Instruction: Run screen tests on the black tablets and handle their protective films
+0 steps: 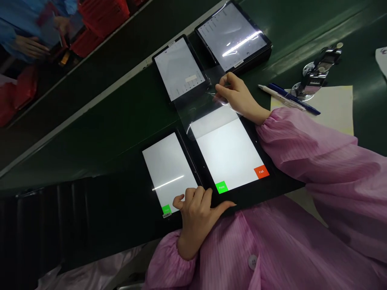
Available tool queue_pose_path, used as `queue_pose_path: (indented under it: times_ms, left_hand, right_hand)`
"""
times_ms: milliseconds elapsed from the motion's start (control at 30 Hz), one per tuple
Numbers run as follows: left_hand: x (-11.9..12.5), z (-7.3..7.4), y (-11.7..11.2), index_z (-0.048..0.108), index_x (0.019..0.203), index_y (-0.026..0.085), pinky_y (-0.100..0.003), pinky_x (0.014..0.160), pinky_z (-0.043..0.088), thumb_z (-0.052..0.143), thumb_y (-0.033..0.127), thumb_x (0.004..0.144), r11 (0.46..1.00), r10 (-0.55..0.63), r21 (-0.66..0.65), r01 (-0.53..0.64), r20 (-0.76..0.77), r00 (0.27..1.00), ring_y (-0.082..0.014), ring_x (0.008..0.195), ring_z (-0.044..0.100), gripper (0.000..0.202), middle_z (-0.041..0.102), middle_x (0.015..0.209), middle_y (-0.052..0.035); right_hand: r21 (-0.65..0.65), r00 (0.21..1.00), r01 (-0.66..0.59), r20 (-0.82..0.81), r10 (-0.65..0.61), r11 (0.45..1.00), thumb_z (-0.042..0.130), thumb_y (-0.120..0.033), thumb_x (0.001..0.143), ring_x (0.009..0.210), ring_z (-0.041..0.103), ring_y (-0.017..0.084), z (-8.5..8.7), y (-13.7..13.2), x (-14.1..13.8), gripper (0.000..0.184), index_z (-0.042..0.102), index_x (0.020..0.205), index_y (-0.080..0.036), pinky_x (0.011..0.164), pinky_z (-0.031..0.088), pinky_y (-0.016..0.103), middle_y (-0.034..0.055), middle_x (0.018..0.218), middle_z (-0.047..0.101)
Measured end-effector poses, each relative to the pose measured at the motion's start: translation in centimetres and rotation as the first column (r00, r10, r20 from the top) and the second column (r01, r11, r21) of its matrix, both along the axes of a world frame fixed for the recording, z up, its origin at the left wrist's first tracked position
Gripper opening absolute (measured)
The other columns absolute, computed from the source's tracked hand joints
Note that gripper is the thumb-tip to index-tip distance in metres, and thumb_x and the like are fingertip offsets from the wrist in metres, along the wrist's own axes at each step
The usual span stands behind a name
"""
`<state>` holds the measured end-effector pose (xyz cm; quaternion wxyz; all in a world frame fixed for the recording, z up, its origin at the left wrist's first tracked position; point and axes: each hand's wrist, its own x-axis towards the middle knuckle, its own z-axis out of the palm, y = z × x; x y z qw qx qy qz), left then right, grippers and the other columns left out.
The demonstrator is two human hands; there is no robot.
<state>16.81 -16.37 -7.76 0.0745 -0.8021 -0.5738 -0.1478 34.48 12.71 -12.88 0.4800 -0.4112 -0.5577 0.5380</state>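
Two lit tablets lie side by side near me on the dark green table. The right tablet shows a white screen with a green Pass button and a red Fail button. My right hand pinches a clear protective film that is partly peeled up from this tablet's far edge. The left tablet also shows white with a green button. My left hand rests with curled fingers on the near edge between the two tablets, thumb on the right one's frame.
Two more lit tablets lie farther off. A blue pen rests on a yellowish sheet, beside a metal fixture. Another person's hands work near red trays at the top left.
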Motion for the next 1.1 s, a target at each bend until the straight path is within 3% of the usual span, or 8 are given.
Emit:
queue_pose_path:
  times_ms: [167,333,500,600,700,800,900,1100]
  left_hand:
    - [0.8,-0.2,-0.6,0.064,0.067,0.017,-0.039,0.073,0.029,0.051,0.052,0.111,0.998,0.026,-0.065,-0.024,0.025,0.999,-0.0195,0.069,0.048,0.057,0.057,0.062,-0.001]
    - [-1.0,1.4,0.4,0.075,0.081,0.021,-0.041,0.08,0.031,0.048,0.06,0.11,0.98,0.033,-0.2,-0.007,0.128,0.991,-0.02,0.072,0.058,0.056,0.065,0.065,0.0009]
    - [-7.5,2.8,7.9,0.082,0.095,0.028,-0.048,0.092,0.042,0.057,0.053,0.105,0.965,0.211,-0.183,-0.188,0.114,0.971,-0.0271,0.085,0.067,0.037,0.075,0.082,-0.0043]
    - [-10.4,3.0,13.3,0.078,0.124,0.026,-0.059,0.112,0.043,0.053,0.045,0.102,0.861,0.395,-0.379,-0.341,0.074,0.916,-0.0358,0.119,0.067,0.039,0.075,0.127,-0.012]
    - [-11.9,3.0,15.2,0.074,0.133,0.028,-0.064,0.124,0.036,0.044,0.046,0.104,0.796,0.41,-0.52,-0.31,0.086,0.908,-0.0354,0.135,0.062,0.045,0.069,0.144,-0.0107]
    - [-13.3,2.9,12.6,0.075,0.129,0.029,-0.062,0.122,0.041,0.044,0.054,0.106,0.901,0.311,-0.362,-0.24,0.152,0.938,-0.0345,0.135,0.064,0.047,0.071,0.142,-0.0108]
    - [-14.9,2.8,7.1,0.073,0.125,0.028,-0.055,0.115,0.05,0.056,0.052,0.105,0.992,0.037,-0.129,-0.016,0.162,0.986,-0.0282,0.108,0.076,0.036,0.079,0.117,-0.0091]
    - [-16.3,2.2,-2.8,0.068,0.088,0.025,-0.05,0.121,0.044,0.072,0.035,0.097,0.937,-0.277,-0.228,0.263,-0.03,0.96,-0.0195,0.083,0.073,0.015,0.071,0.092,-0.001]
  right_hand:
    - [-0.011,0.996,-0.008,0.088,0.009,1.0,0.068,-0.025,0.105,0.076,0.068,0.014,0.6,-0.1,0.4,0.032,0.043,0.085,-0.025,0.082,0.059,0.029,-0.0016,0.075,0.067]
    - [0.054,0.996,0.015,0.083,-0.02,0.998,0.071,-0.036,0.104,0.076,0.069,0.016,0.3,-0.4,0.4,0.037,0.044,0.082,-0.025,0.084,0.06,0.034,-0.0015,0.074,0.064]
    - [0.105,0.999,-0.005,0.034,0.002,0.994,0.075,-0.048,0.101,0.077,0.069,0.017,-0.1,-0.5,0.7,0.04,0.046,0.086,-0.025,0.08,0.061,0.037,-0.0006,0.078,0.064]
    - [0.105,1.0,0.008,0.008,-0.009,0.994,0.077,-0.05,0.099,0.076,0.068,0.017,-0.2,-0.5,1.0,0.042,0.047,0.086,-0.025,0.077,0.06,0.036,-0.0007,0.078,0.064]
    - [0.102,0.999,0.027,-0.02,-0.025,0.994,0.079,-0.054,0.097,0.074,0.068,0.016,-0.3,-0.6,1.1,0.044,0.047,0.086,-0.025,0.073,0.059,0.034,-0.0007,0.076,0.066]
    - [0.104,0.998,0.047,-0.032,-0.044,0.993,0.077,-0.061,0.095,0.071,0.068,0.016,-0.3,-0.7,1.1,0.048,0.047,0.086,-0.025,0.07,0.058,0.033,-0.001,0.074,0.067]
    - [0.1,0.997,0.072,-0.034,-0.068,0.992,0.076,-0.065,0.094,0.071,0.068,0.016,-0.2,-0.9,0.9,0.05,0.047,0.086,-0.025,0.069,0.059,0.032,-0.0012,0.075,0.068]
    - [0.071,0.994,0.102,-0.031,-0.1,0.992,0.077,-0.069,0.091,0.067,0.068,0.015,0.1,-0.9,0.5,0.053,0.048,0.084,-0.026,0.065,0.058,0.031,-0.0016,0.073,0.068]
